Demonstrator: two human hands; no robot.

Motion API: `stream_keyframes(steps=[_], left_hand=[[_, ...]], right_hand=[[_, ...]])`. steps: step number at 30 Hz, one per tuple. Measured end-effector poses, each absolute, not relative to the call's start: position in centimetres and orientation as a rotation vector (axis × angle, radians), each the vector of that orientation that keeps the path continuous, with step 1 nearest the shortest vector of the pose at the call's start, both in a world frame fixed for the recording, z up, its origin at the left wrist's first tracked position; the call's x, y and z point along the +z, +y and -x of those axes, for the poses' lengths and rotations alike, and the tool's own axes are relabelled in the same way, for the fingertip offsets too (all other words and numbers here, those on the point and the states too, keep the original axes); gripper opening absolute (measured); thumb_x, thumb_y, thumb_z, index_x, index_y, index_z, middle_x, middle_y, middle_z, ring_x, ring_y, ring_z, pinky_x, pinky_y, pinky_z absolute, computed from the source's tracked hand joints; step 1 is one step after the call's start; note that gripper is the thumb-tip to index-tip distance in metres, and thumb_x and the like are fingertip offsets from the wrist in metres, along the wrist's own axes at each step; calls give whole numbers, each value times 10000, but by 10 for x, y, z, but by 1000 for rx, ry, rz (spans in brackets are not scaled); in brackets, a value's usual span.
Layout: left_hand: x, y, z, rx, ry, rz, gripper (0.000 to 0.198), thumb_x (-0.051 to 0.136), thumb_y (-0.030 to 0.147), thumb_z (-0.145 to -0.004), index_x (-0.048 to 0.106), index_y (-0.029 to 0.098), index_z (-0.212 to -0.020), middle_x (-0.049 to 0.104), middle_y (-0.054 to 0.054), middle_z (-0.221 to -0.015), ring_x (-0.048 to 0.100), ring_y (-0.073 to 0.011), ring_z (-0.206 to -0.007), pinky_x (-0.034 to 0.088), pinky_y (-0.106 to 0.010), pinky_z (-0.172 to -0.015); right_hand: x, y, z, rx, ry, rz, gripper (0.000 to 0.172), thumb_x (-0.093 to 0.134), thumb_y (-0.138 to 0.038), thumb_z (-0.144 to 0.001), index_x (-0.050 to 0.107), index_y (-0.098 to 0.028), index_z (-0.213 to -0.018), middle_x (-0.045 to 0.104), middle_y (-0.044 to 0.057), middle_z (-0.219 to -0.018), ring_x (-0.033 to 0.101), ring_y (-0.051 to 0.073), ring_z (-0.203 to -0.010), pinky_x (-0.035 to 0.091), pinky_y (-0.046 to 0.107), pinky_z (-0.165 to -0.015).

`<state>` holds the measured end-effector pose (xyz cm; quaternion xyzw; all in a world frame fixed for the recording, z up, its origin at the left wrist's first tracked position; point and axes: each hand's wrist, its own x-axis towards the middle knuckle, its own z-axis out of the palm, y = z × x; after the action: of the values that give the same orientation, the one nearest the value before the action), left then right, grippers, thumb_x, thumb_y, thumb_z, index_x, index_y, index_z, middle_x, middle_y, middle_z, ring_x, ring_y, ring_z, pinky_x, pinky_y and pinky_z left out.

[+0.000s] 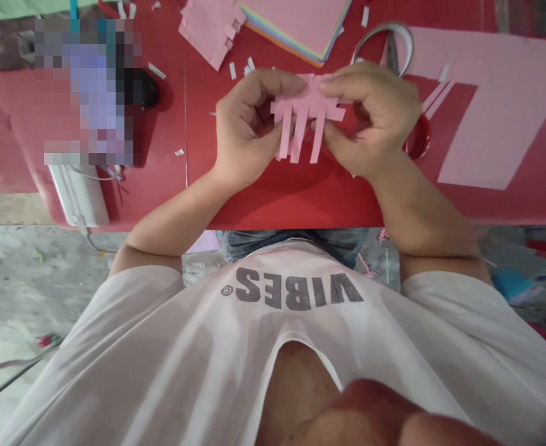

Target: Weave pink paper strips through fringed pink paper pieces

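Note:
Between my two hands, above the red table, is a piece of woven pink paper strips [303,114], with several loose strip ends hanging toward me. My left hand [249,124] grips its left side, fingers along the top edge and thumb lower down. On the right, my right hand [370,111] pinches the upper right part between thumb and fingers. Beyond my left hand lies another woven pink paper piece [210,31] with short strip ends along its edge. Scissors [392,52] and a roll of white tape [408,40] lie just behind my right hand, partly hidden by it.
A stack of coloured paper [296,25] lies at the back. To the right is a large cut pink sheet [481,124]. White scraps [249,64] are scattered about. At left are a white power bank [80,195] with a cable and a blurred-out object [91,93]. The red table's [301,210] front edge is near me.

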<state>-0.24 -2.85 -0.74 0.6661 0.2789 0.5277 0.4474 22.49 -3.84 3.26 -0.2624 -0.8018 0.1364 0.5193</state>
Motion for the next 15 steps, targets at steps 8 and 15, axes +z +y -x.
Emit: stream_keyframes(steps=[8,15], left_hand=[[-2,-32,-3,1370,706,-1632,469,761,640,-884,667,291,-1183,680,-41,-1015,639,-145,-823,580,-298,-710],[-13,-27,-2,1249,793,-1544,605,848,719,-727,687,318,-1151,685,-61,-1042,632,-191,-860,565,-348,-699]], right_hand=[[43,-49,-224,389,-1927,718,376,742,-468,-1014,667,-354,-1364,777,-25,-1226,758,234,-1076,671,424,-919],[31,-49,-229,460,-1972,923,610,671,-815,-897,664,-372,-1316,757,16,-1231,720,293,-1100,631,533,-971]])
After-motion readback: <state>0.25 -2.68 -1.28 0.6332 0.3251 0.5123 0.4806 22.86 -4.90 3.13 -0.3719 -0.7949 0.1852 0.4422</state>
